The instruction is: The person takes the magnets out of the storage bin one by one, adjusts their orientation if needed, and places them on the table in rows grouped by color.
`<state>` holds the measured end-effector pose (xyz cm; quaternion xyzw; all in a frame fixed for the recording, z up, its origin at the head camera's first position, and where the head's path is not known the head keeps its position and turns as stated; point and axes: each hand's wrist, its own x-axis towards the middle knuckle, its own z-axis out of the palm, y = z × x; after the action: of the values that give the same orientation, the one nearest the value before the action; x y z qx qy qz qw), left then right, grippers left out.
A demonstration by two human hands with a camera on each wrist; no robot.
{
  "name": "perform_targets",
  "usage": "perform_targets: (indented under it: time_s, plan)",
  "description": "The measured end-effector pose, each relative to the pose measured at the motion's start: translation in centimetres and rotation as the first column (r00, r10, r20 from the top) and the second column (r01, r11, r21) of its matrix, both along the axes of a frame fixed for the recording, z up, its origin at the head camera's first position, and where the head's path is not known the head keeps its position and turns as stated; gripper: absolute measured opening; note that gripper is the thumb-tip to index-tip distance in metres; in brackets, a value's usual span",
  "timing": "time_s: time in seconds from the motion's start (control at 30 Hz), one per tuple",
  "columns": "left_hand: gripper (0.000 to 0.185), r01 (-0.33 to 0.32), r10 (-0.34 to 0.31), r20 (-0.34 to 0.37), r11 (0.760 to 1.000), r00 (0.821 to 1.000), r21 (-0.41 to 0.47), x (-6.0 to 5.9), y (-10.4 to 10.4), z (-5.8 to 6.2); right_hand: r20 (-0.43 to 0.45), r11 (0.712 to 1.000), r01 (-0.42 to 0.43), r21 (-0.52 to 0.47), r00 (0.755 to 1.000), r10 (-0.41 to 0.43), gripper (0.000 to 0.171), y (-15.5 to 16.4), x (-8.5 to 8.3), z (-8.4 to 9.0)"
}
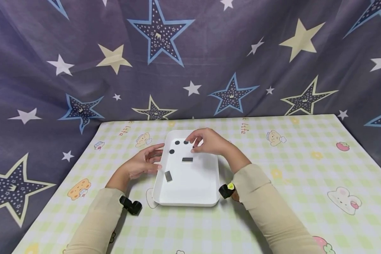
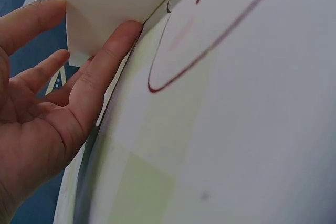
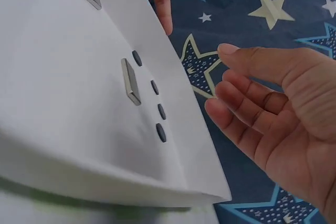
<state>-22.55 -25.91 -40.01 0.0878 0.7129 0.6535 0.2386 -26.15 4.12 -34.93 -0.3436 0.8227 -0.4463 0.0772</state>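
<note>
White tray (image 1: 190,190) at table (image 1: 289,218) centre, holding 2 bar magnets (image 1: 187,159) and dark discs (image 1: 171,151). Left hand (image 1: 143,163), at 9 o'clock of the tray, lies against its left wall, fingers relaxed and apart. Right hand (image 1: 207,141) hovers over the tray's 12 o'clock end, fingers loosely curved, gripping nothing.

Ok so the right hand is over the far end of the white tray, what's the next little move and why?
Probably lower the right hand onto the nearest round black disc and pinch it. Its fingers hang loosely curled and hold nothing, just above the discs at the far end of the white tray. The left hand already touches the tray's left wall with straight fingers, so the tray looks steadied.
</note>
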Motion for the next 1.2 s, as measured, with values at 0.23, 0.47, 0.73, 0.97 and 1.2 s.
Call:
perform_targets:
  time_s: [0.23,0.47,0.73,0.97,1.2]
  plan:
    - [0.089,-0.014,0.014,0.011,1.0,1.0,-0.01,0.0,0.1,0.0,0.038,1.0,-0.016,0.013,0.999,0.016,0.025,-0.8,-0.8,-0.9]
    - [0.089,-0.002,0.001,0.017,1.0,1.0,0.014,-0.1,0.0,-0.1,0.181,0.998,-0.042,-0.038,0.982,0.048,0.034,-1.4,-0.9,-1.6]
    - [0.09,0.002,-0.002,0.017,1.0,1.0,0.027,-0.2,0.0,-0.2,0.263,0.999,-0.031,0.02,0.964,0.024,0.039,-1.8,-1.0,-2.7]
    - [0.09,-0.005,0.004,0.024,1.0,1.0,0.026,-0.1,0.0,-0.2,0.268,0.998,-0.037,0.041,0.963,0.025,0.036,-2.2,-1.2,-3.9]
    - [0.09,-0.007,0.006,0.027,1.0,1.0,0.022,-0.1,0.0,-0.3,0.195,0.993,-0.043,0.112,0.981,0.02,0.031,-2.8,-1.5,-5.0]
